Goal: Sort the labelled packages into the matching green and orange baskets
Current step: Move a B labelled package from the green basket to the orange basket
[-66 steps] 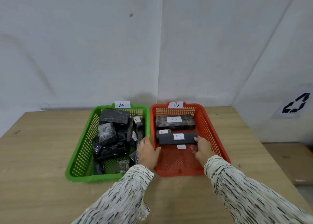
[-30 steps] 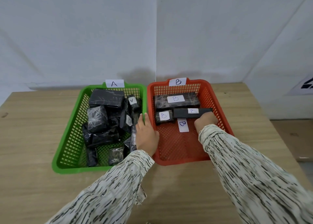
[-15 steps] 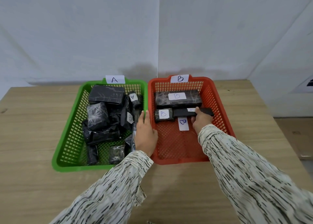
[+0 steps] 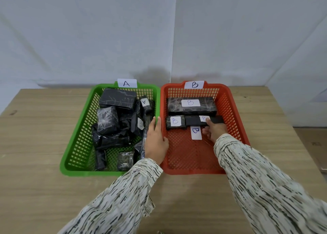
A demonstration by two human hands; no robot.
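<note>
"Where was the package being sorted?"

"The flat black package (image 4: 192, 120) lay in the orange basket (image 4: 235, 126), under the right hand (image 4: 215, 131). The thumb pressed on its white label and the other fingers curled at its near edge, pinching it."

"And the other hand?"

"The left hand (image 4: 155, 141) rested on the touching rims where the two baskets met. Its fingers were straight and together, the thumb was out toward the orange side, and it held nothing."

"What else did the orange basket hold?"

"Left of the right thumb, a small wrapped package (image 4: 175, 122) marked B touched the flat one's end. Beyond the right fingertips lay a long wrapped package (image 4: 192, 107), also marked B. A loose B label (image 4: 196, 132) lay on the mesh just beside the right fingers. A B tag (image 4: 194, 84) stood on the far rim."

"And the green one?"

"The green basket (image 4: 79, 133), on the outer side of the left hand, was heaped with black wrapped parcels. A large box (image 4: 117, 99) sat at the far end, and a small roll marked A (image 4: 146, 103) lay beyond the left fingertips. Just beside them was a parcel (image 4: 139, 124) whose label looked like a B. An A tag (image 4: 127, 83) stood on the far rim."

"The surroundings?"

"Both baskets sat on a light wooden table (image 4: 35, 127) against a white wall (image 4: 88, 30)."
</note>
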